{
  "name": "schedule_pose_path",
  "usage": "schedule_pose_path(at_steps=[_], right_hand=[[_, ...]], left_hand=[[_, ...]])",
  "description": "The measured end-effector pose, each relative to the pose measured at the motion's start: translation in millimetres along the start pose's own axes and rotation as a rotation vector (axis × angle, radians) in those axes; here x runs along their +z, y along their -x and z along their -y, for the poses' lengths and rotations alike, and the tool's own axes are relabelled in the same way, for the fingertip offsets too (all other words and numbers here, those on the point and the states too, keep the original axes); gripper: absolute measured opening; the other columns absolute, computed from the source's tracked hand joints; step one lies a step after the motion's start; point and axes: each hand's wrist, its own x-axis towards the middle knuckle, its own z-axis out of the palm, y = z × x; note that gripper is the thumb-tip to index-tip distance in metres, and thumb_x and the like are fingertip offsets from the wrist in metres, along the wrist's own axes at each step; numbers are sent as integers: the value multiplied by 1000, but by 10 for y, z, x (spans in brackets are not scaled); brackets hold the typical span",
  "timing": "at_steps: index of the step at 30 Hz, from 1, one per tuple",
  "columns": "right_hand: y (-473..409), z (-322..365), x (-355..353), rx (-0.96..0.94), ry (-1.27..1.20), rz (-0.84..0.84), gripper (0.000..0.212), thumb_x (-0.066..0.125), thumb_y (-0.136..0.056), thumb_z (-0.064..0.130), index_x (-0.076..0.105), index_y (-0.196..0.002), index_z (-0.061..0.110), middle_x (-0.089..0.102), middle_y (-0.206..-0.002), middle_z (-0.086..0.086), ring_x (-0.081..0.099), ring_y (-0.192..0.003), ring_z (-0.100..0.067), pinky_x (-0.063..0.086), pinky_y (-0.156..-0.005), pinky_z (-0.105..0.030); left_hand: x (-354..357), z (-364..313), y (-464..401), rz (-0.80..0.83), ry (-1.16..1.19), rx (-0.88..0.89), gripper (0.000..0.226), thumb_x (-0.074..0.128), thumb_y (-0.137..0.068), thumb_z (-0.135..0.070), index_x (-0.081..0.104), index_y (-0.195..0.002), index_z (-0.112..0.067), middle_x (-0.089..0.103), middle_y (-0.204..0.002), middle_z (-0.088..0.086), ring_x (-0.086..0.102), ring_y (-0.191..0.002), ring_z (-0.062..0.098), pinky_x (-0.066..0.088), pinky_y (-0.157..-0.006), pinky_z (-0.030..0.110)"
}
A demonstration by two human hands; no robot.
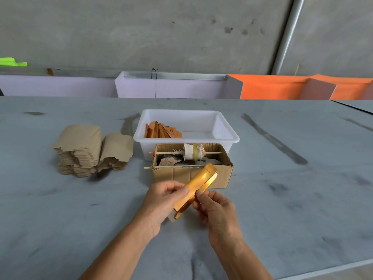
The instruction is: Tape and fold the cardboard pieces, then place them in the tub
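A folded, shiny gold cardboard piece (198,185) is held tilted above the table, just in front of the brown box. My left hand (163,201) pinches its left side with thumb and fingers. My right hand (214,207) pinches its right edge lower down. The white tub (226,136) stands behind the box and holds several folded orange-gold pieces (162,131) in its left part. A stack of flat tan cardboard pieces (88,150) lies to the left of the tub.
A brown cardboard box (222,174) in front of the tub carries a tape roll (192,152) on a wooden stick across its top. Grey table surface (302,199) extends all around. White and orange panels (272,87) stand behind the table's far edge.
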Motion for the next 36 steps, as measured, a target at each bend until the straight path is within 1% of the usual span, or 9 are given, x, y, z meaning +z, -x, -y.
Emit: schedule_pose_path(at_steps=[2, 5, 13, 17, 19, 24, 31, 33, 36], right_hand=[[-3, -16, 23, -21, -18, -34, 16, 65, -87, 8, 60, -71, 7, 59, -51, -2, 52, -49, -9, 41, -51, -21], [-4, -9, 34, -12, -53, -46, 22, 65, -86, 6, 57, -65, 9, 56, -49, 1, 54, -49, -9, 42, -50, -21], [-34, 188, -91, -32, 6, 36, 18, 71, -78, 2, 63, -66, 14, 59, -58, 0, 55, -55, -11, 41, -57, -25], [-21, 167, -51, 46, -103, 6, 11, 70, -78, 1, 65, -73, 9, 66, -66, -8, 59, -53, -11, 43, -51, -22], [-12, 144, -25, 73, -154, -21, 6, 69, -79, 1, 66, -81, 6, 66, -66, -8, 60, -52, -10, 44, -48, -20], [28, 106, 76, 106, -183, -22, 5, 68, -80, 0, 68, -85, 1, 68, -65, -8, 61, -51, -10, 44, -44, -18], [-15, 201, 68, 107, -49, 43, 1, 66, -83, 2, 67, -83, 1, 71, -71, -11, 61, -53, -11, 45, -49, -21], [-21, 253, 64, 71, 45, 60, 11, 64, -87, 6, 67, -77, 5, 73, -72, -10, 62, -54, -11, 44, -52, -23], [-71, 383, 22, -248, 394, -84, 13, 65, -86, 16, 71, -76, 12, 69, -65, 3, 60, -59, -6, 42, -57, -19]], left_hand=[[27, -12, 24, 42, 6, 9, 15, 79, -73, -13, 71, -85, -14, 73, -75, 4, 63, -62, 7, 49, -56, 18], [50, -38, 19, 6, 8, 10, 31, 74, -73, 7, 66, -96, -12, 73, -85, 9, 64, -63, 11, 49, -50, 19], [-174, -217, -25, 44, -101, 57, 40, 75, -70, 9, 65, -100, -15, 71, -82, 6, 65, -60, 12, 51, -52, 20], [-158, -171, -65, -189, 238, 2, 36, 75, -68, 10, 63, -94, -10, 67, -73, 6, 62, -51, 12, 49, -48, 21], [-82, -106, -43, -178, 418, -58, 27, 72, -70, 12, 62, -90, -3, 64, -64, 5, 59, -48, 10, 48, -45, 19], [27, 32, 2, -111, 509, -111, 10, 70, -73, 6, 65, -81, 1, 66, -60, 7, 60, -49, 11, 50, -46, 20], [-27, 4, -90, -78, 549, -104, 6, 67, -75, 2, 64, -79, 4, 68, -62, 15, 67, -53, 18, 53, -47, 23], [-39, 6, -112, -95, 556, -80, 5, 66, -76, 2, 65, -79, 5, 68, -63, 17, 68, -54, 21, 54, -48, 24], [-92, 43, -155, -136, 588, -26, 8, 67, -73, 2, 66, -80, 5, 69, -66, 18, 69, -57, 24, 55, -50, 25]])
